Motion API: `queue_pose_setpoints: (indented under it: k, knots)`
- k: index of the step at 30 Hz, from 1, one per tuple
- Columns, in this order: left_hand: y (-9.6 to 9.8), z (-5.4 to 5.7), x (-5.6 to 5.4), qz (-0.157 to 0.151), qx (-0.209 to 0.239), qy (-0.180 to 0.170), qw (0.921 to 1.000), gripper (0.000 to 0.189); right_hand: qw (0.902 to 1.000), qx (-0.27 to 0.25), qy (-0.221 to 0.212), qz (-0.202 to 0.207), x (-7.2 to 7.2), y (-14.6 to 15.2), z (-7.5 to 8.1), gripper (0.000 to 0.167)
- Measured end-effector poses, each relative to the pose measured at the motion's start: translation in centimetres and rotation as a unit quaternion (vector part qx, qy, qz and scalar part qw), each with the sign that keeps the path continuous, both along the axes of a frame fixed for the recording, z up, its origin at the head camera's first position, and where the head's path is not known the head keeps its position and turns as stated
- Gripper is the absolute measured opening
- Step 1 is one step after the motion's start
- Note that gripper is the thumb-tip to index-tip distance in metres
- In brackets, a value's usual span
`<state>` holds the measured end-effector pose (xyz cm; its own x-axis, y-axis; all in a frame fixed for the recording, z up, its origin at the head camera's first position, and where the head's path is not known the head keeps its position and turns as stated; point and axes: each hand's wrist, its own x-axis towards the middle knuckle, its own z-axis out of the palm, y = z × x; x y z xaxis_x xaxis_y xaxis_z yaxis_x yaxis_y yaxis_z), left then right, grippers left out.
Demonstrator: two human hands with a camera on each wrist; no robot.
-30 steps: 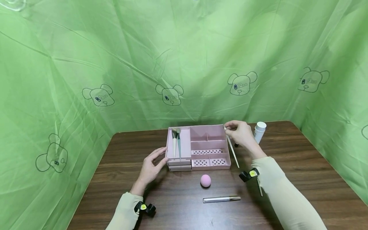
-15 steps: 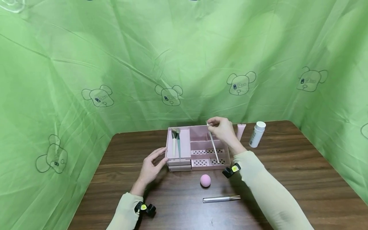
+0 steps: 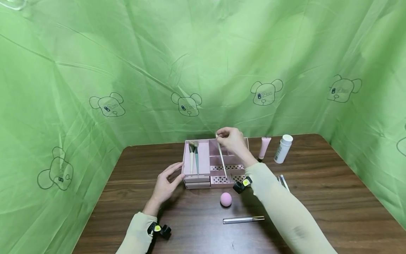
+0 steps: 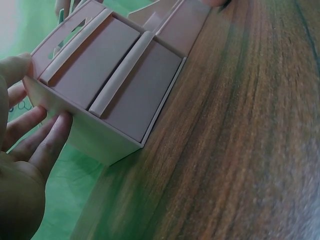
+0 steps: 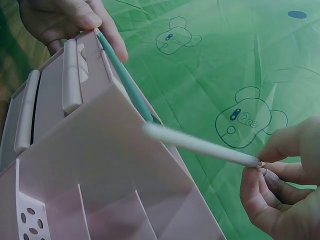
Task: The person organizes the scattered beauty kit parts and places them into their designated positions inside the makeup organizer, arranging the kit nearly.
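Observation:
A pink makeup organizer (image 3: 196,183) with two small drawers at its front left stands on the table. My left hand (image 3: 166,187) rests at its left front corner, thumb on the front edge and fingers along the side wall (image 4: 100,140). A white-handled brush (image 3: 221,158) hangs from my right hand (image 3: 233,143), which pinches it at the upper end between thumb and fingertips (image 5: 252,175). Its handle slants down over the compartments in the head view. Two makeup brushes, one white-handled (image 3: 191,162) and one green-handled (image 3: 197,164), lie in the left tray.
In front of the organizer are a pink ball-shaped sponge (image 3: 226,199) and a silver pen-like tube (image 3: 243,219). To the right stand a pink tube (image 3: 264,148) and a white bottle (image 3: 283,149). Thin white sticks (image 3: 284,182) lie partly behind my right sleeve.
My right hand has carried the brush leftward from beside the organizer's right wall to above its middle compartments. The left hand has stayed at the corner.

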<state>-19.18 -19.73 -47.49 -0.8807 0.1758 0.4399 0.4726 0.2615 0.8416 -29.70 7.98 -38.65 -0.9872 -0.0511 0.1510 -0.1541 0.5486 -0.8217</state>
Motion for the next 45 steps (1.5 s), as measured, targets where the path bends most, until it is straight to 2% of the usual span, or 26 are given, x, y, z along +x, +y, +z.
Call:
queue_pose_setpoints:
  k: [10, 15, 24, 33, 45]
  knots:
    - [0.0, 0.3, 0.2, 0.003, -0.004, -0.003, 1.0, 0.041, 0.9999, -0.011, -0.012, -0.005, -0.7, -1.7, 0.4, 0.022]
    - [0.1, 0.4, 0.3, 0.001, -0.004, -0.008, 1.0, 0.041, 0.9992, -0.024, -0.033, -0.005, -1.0, -2.7, 0.1, 0.02]
    - [-0.1, 0.2, 0.2, 0.004, -0.001, -0.014, 0.9999, 0.041, 0.9983, -0.045, -0.035, 0.008, -1.8, -4.1, -0.4, 0.021]
    - [0.1, 0.3, 0.3, 0.001, 0.0, -0.01, 0.9999, 0.041, 0.9973, -0.041, -0.061, 0.004, -2.4, -4.7, -1.6, 0.022]
    - [0.2, 0.3, 0.2, 0.004, 0.002, -0.011, 0.9999, 0.041, 0.9956, -0.049, -0.08, 0.004, -2.6, -5.4, -1.4, 0.022]
